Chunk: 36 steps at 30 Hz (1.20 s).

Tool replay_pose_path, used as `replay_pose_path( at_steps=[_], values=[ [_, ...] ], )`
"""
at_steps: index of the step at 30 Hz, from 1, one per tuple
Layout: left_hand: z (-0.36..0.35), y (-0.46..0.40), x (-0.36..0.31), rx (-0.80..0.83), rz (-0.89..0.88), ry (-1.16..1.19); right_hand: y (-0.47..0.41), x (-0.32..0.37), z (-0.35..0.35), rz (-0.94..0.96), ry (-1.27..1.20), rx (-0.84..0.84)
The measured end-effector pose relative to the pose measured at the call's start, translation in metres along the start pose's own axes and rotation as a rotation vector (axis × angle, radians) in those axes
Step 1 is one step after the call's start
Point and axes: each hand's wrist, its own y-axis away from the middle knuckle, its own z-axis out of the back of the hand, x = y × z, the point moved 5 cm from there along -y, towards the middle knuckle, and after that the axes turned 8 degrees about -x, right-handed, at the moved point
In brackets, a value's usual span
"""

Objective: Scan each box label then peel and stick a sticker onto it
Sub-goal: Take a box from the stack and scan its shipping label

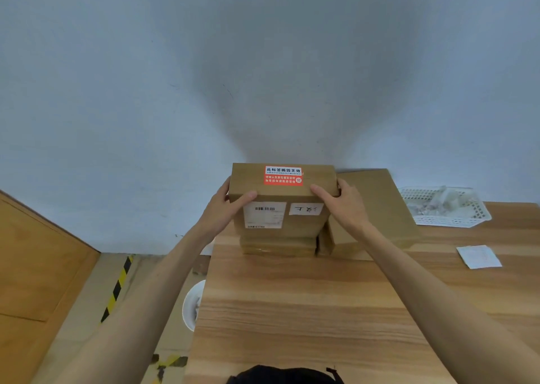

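While both hands grip the box [282,196] ends | left hand [225,208] — right hand [342,205] | near table [292,310] bare.

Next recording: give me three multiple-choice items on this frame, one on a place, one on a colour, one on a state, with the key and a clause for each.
1. Where is the white basket?
A. on the table's far right
B. on the floor
C. on the boxes

2. The sticker on the top box is mostly
A. green
B. red and white
C. black

3. How is the top box held?
A. left hand only
B. untouched
C. left hand and right hand, one at each side

Key: 1 A, it sits on the table by the wall; 2 B, red lower band, white upper; 3 C, both hands grip its ends.
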Motion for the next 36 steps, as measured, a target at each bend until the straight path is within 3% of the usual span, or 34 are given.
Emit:
replay_pose_path(
  at_steps=[12, 20, 24, 29, 36],
  values=[
    [0.004, 0.009, 0.023, -0.026, 0.018, -0.085, 0.016, 0.001, -0.001, -0.013, 0.053, 0.108],
    [0.023, 0.008, 0.023, 0.117, 0.06, -0.09, 0.007, 0.02, 0.006, 0.066, -0.045, 0.21],
    [0.048, 0.012, 0.03, 0.025, 0.096, 0.029, 0.01, 0.032, 0.007, 0.098, -0.034, 0.247],
    [0.081, 0.016, 0.042, -0.147, 0.164, 0.234, 0.017, 0.028, 0.009, 0.06, -0.087, 0.166],
    [0.059, 0.022, 0.029, -0.212, 0.197, 0.463, 0.026, 0.032, 0.0, -0.015, -0.229, 0.158]
  ],
)
